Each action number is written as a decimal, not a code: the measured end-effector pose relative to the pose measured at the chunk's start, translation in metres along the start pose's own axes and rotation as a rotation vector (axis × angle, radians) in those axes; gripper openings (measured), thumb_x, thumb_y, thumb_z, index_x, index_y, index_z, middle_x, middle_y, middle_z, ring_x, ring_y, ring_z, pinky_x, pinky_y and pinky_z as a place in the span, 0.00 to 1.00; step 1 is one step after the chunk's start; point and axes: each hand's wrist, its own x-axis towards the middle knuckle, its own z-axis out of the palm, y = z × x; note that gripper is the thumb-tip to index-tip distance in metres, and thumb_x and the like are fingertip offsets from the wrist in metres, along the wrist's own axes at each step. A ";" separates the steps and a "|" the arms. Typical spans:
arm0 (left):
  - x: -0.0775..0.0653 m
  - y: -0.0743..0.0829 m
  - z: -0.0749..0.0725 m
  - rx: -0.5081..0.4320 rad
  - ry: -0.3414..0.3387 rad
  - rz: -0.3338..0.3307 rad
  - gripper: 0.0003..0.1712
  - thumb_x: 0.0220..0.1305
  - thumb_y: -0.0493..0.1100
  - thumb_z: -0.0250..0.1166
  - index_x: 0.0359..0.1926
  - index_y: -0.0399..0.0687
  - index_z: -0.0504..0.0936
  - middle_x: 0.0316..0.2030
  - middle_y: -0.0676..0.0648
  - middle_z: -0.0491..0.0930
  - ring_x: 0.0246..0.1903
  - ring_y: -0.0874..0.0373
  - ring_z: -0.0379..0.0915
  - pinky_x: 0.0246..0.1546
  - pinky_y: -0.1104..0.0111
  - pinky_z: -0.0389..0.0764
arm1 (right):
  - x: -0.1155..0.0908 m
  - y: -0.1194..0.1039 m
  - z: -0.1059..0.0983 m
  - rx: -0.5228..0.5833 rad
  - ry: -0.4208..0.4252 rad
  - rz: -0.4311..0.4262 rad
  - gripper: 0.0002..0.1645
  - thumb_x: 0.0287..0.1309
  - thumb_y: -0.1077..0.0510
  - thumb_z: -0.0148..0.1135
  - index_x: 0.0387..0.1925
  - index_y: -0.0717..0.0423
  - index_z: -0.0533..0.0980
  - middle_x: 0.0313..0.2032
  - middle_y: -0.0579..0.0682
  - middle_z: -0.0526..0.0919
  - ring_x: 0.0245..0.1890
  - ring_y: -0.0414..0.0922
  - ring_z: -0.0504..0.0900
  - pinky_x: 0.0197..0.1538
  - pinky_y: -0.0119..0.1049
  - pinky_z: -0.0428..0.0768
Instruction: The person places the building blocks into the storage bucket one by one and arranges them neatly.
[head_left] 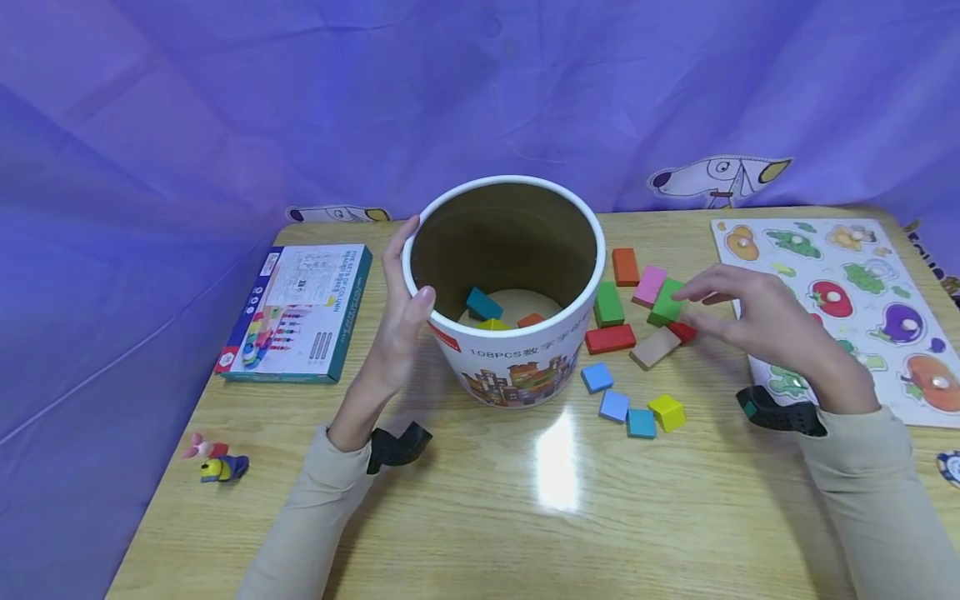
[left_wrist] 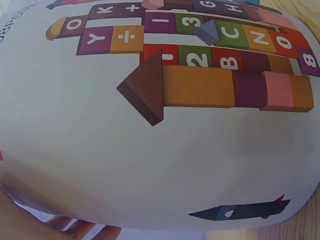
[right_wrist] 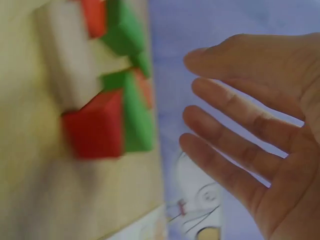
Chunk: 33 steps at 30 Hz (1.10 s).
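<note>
A large white bucket (head_left: 517,367) with printed toy blocks stands on the table, its mouth tilted towards me. Inside lie a teal block (head_left: 483,303), a yellow block (head_left: 493,325) and an orange block (head_left: 531,319). My left hand (head_left: 397,333) holds the bucket's left side, thumb at the rim and fingers along the outer wall. My right hand (head_left: 757,317) hangs above the loose blocks with fingers apart and nothing between them. Nearest to it are a green block (head_left: 665,303), a red triangular block (head_left: 682,332) and a plain wooden block (head_left: 655,348).
More blocks lie right of the bucket, among them a pink block (head_left: 649,286), a red block (head_left: 611,339) and a yellow block (head_left: 667,412). A vegetable puzzle board (head_left: 847,333) is at right, a boxed toy (head_left: 296,312) at left. Small figures (head_left: 223,468) lie front left.
</note>
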 end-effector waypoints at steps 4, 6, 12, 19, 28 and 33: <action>0.001 0.000 0.001 0.011 -0.003 -0.023 0.57 0.54 0.76 0.57 0.75 0.61 0.42 0.72 0.53 0.50 0.70 0.48 0.49 0.67 0.39 0.57 | -0.011 0.016 0.007 -0.034 -0.084 0.009 0.19 0.47 0.68 0.73 0.43 0.55 0.83 0.42 0.50 0.84 0.38 0.48 0.83 0.42 0.24 0.79; 0.001 0.000 0.001 0.011 -0.005 -0.028 0.57 0.54 0.76 0.57 0.75 0.61 0.42 0.72 0.53 0.50 0.70 0.48 0.49 0.67 0.39 0.57 | -0.014 0.022 0.011 -0.038 -0.114 0.001 0.20 0.45 0.71 0.72 0.44 0.57 0.83 0.41 0.51 0.84 0.37 0.46 0.83 0.42 0.32 0.83; 0.000 -0.003 0.000 -0.030 0.000 0.005 0.55 0.55 0.76 0.56 0.75 0.60 0.43 0.72 0.49 0.51 0.70 0.43 0.50 0.66 0.36 0.56 | -0.017 0.028 0.021 0.006 -0.145 0.018 0.21 0.45 0.70 0.72 0.45 0.60 0.82 0.41 0.53 0.85 0.37 0.46 0.83 0.41 0.41 0.85; 0.000 -0.002 0.000 -0.028 -0.001 0.009 0.54 0.56 0.75 0.56 0.74 0.61 0.44 0.72 0.48 0.51 0.70 0.44 0.50 0.66 0.37 0.56 | -0.017 0.027 0.023 0.006 -0.190 0.069 0.23 0.45 0.69 0.73 0.47 0.60 0.81 0.42 0.55 0.85 0.40 0.49 0.83 0.41 0.42 0.84; 0.000 0.000 0.001 -0.023 0.002 0.017 0.55 0.56 0.75 0.56 0.74 0.59 0.43 0.72 0.47 0.51 0.70 0.43 0.50 0.66 0.36 0.55 | -0.019 0.029 0.017 -0.045 -0.159 0.051 0.22 0.44 0.68 0.74 0.45 0.60 0.82 0.39 0.53 0.85 0.37 0.48 0.83 0.37 0.38 0.84; 0.001 0.000 0.001 -0.023 0.004 0.021 0.56 0.55 0.76 0.56 0.75 0.58 0.43 0.72 0.47 0.50 0.70 0.42 0.48 0.66 0.36 0.55 | -0.016 0.017 0.000 -0.108 -0.045 -0.003 0.24 0.40 0.68 0.77 0.44 0.59 0.83 0.37 0.52 0.86 0.35 0.50 0.84 0.36 0.34 0.83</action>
